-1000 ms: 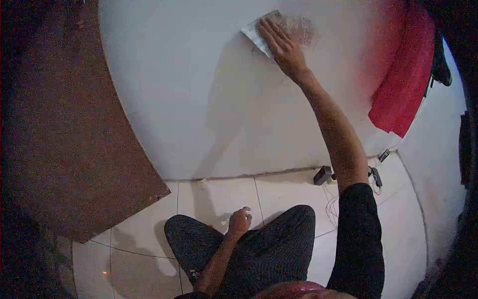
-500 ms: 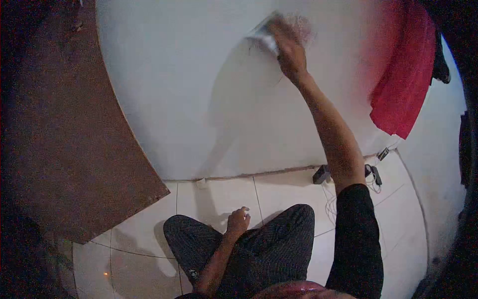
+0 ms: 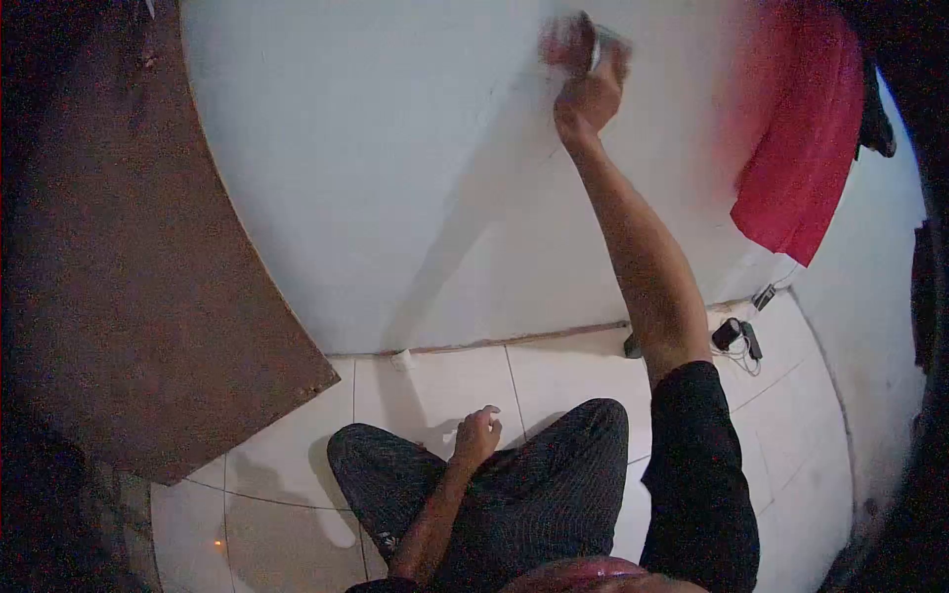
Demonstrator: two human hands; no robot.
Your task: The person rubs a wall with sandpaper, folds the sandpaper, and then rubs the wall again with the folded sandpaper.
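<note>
My right hand (image 3: pixel 591 97) is raised against the upper part of the white wall (image 3: pixel 346 178), its fingers closed round a flat, greyish thing with a pale edge (image 3: pixel 599 47). Motion blur hides what kind of thing it is. Just left of it, a dark reddish rough patch (image 3: pixel 561 47) marks the wall. My left hand (image 3: pixel 477 435) hovers over my lap between my knees. Its fingers are loosely bent and apart, and I see nothing held in them.
A brown panel (image 3: pixel 148 277) stands at the left. Red cloth (image 3: pixel 801 148) hangs on the wall at the right. On the tiled floor (image 3: pixel 435 381), black adapters with cables (image 3: pixel 729 334) lie by the wall's foot, and a small white piece (image 3: pixel 402 360) sits near its base.
My right hand has shifted right and turned on the wall, carrying the flat thing from the left of the reddish patch to its right. My left hand has barely moved.
</note>
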